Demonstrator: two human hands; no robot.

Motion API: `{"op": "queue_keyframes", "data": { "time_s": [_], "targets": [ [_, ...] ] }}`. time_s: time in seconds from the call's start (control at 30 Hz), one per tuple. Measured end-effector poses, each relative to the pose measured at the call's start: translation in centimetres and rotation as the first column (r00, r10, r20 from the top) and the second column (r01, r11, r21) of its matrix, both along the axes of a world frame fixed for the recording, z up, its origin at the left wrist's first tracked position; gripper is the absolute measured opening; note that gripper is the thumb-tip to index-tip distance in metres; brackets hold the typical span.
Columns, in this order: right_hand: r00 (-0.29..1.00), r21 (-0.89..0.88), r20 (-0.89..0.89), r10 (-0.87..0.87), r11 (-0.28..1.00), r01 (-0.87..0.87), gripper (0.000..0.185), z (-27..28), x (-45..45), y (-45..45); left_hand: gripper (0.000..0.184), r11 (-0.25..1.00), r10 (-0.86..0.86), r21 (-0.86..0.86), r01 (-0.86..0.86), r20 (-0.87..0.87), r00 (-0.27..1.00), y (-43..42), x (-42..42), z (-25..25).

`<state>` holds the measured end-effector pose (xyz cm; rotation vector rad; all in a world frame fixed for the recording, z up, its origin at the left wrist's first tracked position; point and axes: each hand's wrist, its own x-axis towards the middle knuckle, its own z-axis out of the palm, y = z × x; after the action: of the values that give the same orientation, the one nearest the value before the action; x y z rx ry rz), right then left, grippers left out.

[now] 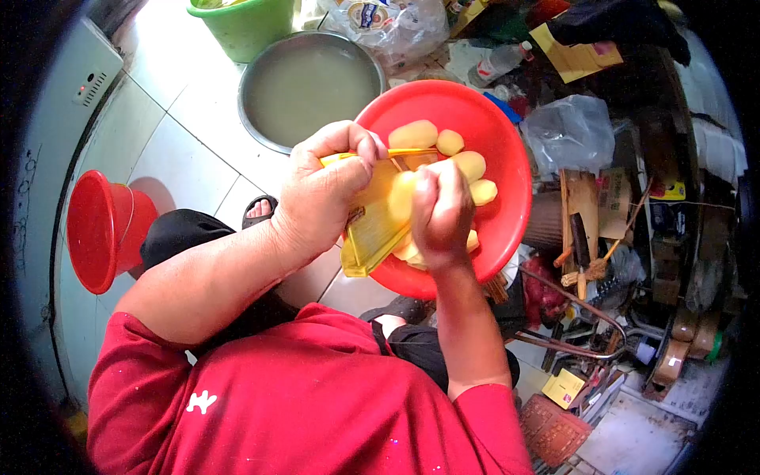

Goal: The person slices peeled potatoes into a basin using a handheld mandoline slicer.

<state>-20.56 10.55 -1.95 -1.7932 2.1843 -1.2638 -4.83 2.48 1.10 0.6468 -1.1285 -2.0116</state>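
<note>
Two bare hands with a yellow plastic bag above a red basin of peeled potatoes, seen from the wearer's head. The left hand [328, 182] is clenched on the yellow bag [360, 241] at the left end of its mouth; the right hand [443, 214] is closed on the bag's opposite side, its exact grip partly hidden by its own fingers. The bag hangs slanting between them, over the left part of the red basin [505, 229], its lower corner reaching the basin's left rim in this view. A rounded, pale yellow shape shows at the bag; whether it lies inside or behind cannot be told. Peeled potatoes [413, 134] lie in the basin, several toward its far rim and others below the hands. Beyond the basin's far left edge, a metal basin [247, 119] of cloudy liquid stands on the tiled floor [198, 150], with a green bucket [241, 33] just behind it.
</note>
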Motion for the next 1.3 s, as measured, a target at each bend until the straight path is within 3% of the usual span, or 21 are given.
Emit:
{"op": "queue_keyframes", "data": {
  "time_s": [0.03,0.1,0.23,0.3,0.37,0.4,0.43,0.5,0.63,0.7,0.83,0.9,0.97,1.03,1.1,1.17,1.23,1.3],
  "targets": [
    [0.999,0.022,0.006,0.033,0.999,-0.034,0.015,1.7,1.5,0.3,0.009,1.000,0.001,0.007,-0.001,-0.021,1.000,0.1,0.0,-0.1],
    [1.000,-0.025,-0.022,-0.001,1.000,0.000,0.015,0.0,0.7,-0.1,0.009,1.000,0.001,0.013,0.000,-0.042,0.999,0.0,0.2,-0.3],
    [0.954,0.212,-0.118,-0.275,0.932,0.294,0.024,-6.9,-5.6,-1.3,0.008,1.000,-0.010,-0.011,0.010,-0.037,0.999,0.1,0.0,-0.4],
    [0.952,0.253,-0.118,-0.281,0.919,0.303,0.022,-7.1,-5.9,-1.1,0.008,0.999,0.002,-0.035,-0.004,-0.049,0.999,-0.2,-0.1,-0.2],
    [0.982,0.201,-0.040,-0.184,0.961,0.188,0.019,-4.0,-3.2,-0.7,0.007,1.000,-0.006,-0.027,0.006,-0.002,1.000,-0.2,0.1,-0.3],
    [0.995,0.054,-0.016,-0.094,0.994,0.095,0.017,-1.7,-1.2,-0.5,0.007,1.000,-0.005,-0.023,0.005,-0.001,1.000,-0.1,0.1,-0.2],
    [1.000,0.042,-0.005,-0.019,0.999,0.020,0.017,0.1,0.2,-0.1,0.007,1.000,-0.002,-0.016,0.001,-0.027,1.000,0.0,0.0,-0.1],
    [1.000,0.037,0.003,-0.025,0.999,0.025,0.017,0.1,0.7,0.0,0.007,1.000,0.000,-0.009,0.000,-0.050,0.999,0.1,0.1,-0.2],
    [0.961,0.228,-0.125,-0.245,0.936,0.268,0.023,-8.1,-6.0,-0.8,0.007,0.999,-0.012,-0.036,0.011,-0.024,1.000,0.1,0.2,-0.4],
    [0.953,0.293,-0.143,-0.267,0.908,0.298,0.024,-7.6,-6.2,-0.9,0.007,0.998,-0.014,-0.058,0.012,-0.027,1.000,-0.2,0.1,-0.3],
    [0.998,0.150,0.042,-0.049,0.988,0.042,0.018,-1.2,-1.0,-0.1,0.008,1.000,-0.006,-0.027,0.005,-0.011,1.000,-0.2,0.3,-0.2],
    [1.000,0.079,0.001,0.002,0.997,-0.002,0.017,0.3,0.8,0.2,0.008,1.000,-0.007,-0.022,0.007,-0.001,1.000,-0.2,0.3,-0.3],
    [0.996,0.099,-0.026,-0.084,0.991,0.086,0.020,-2.3,-1.1,-0.4,0.009,0.999,-0.013,-0.039,0.012,-0.030,0.999,0.1,0.3,-0.5],
    [0.976,0.273,-0.092,-0.199,0.937,0.217,0.024,-6.8,-5.0,-0.8,0.009,0.999,-0.019,-0.038,0.018,-0.027,0.999,-0.2,0.3,-0.4],
    [0.962,0.321,-0.121,-0.245,0.908,0.271,0.025,-7.3,-6.1,-1.2,0.009,0.999,-0.026,-0.039,0.025,-0.027,0.999,-0.3,0.2,-0.2],
    [0.968,0.350,-0.140,-0.207,0.904,0.244,0.024,-6.6,-5.9,-1.1,0.004,1.000,0.016,-0.023,-0.017,-0.051,0.999,-0.2,0.0,-0.2],
    [0.996,0.220,-0.012,-0.092,0.971,0.092,0.021,-3.2,-2.8,-0.6,0.004,1.000,0.027,-0.007,-0.027,-0.041,0.999,-0.1,0.2,-0.2],
    [1.000,0.123,-0.005,0.017,0.992,-0.016,0.020,0.2,0.3,-0.2,0.004,1.000,0.029,0.001,-0.029,-0.027,0.999,-0.2,0.2,-0.3]
  ]
}}
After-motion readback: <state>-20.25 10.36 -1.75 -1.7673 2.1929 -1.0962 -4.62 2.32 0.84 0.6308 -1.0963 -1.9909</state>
